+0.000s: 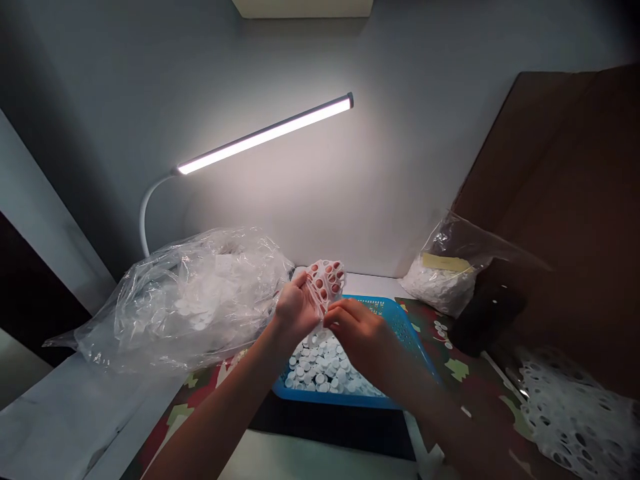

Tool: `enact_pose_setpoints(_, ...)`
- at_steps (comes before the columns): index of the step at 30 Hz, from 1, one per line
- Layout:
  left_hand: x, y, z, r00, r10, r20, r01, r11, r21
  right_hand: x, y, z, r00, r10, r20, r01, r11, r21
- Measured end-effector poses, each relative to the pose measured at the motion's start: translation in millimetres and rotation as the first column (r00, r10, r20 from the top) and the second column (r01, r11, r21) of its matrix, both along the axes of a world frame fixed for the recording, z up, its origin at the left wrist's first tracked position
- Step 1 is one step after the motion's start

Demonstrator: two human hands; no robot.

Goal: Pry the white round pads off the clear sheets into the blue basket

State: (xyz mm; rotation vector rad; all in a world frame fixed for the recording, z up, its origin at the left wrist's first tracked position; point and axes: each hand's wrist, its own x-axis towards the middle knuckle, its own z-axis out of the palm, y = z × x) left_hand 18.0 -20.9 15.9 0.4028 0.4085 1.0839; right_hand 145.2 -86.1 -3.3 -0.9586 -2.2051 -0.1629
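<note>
White perforated sheet (326,283) — gripped between left hand (299,308) and right hand (355,340), fingers curled closed on it; held over blue plastic basket (400,327) heaped with white discs (320,367).

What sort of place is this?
Probably a small hand-work bench: a blue plastic basket heaped with white discs, a bulging clear bag of more discs, a bright desk lamp, and a punched sheet being handled.
</note>
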Motion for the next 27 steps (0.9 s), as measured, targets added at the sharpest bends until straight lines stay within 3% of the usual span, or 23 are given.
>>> enact_pose_setpoints(4,-6,11,-5.1,0.997,0.072,-0.035,-0.072,0.997,0.011,-3,-11,0.5,0.99,0.11,0.088,-0.1,0.989,-0.109)
enact_pose_setpoints(8,-13,13,-0.6,0.993,0.114,-0.029,-0.113,0.993,0.038,-3,-14,2.0,0.979,0.181,0.098,-0.162,0.971,-0.179)
enact_pose_setpoints(15,-11,0,11.1,0.996,-0.074,-0.042,0.076,0.996,0.037,5,14,-5.5,0.994,0.05,-0.1,-0.058,0.995,-0.08)
enact_pose_setpoints(21,-7,-6,12.5,0.998,-0.063,-0.018,0.064,0.995,0.082,3,16,-7.7,0.993,0.048,-0.109,-0.044,0.998,0.033)
enact_pose_setpoints(27,-8,-6,13.3,0.996,-0.067,-0.056,0.069,0.997,0.035,1,9,-3.9,0.994,0.061,-0.091,-0.058,0.998,0.033)
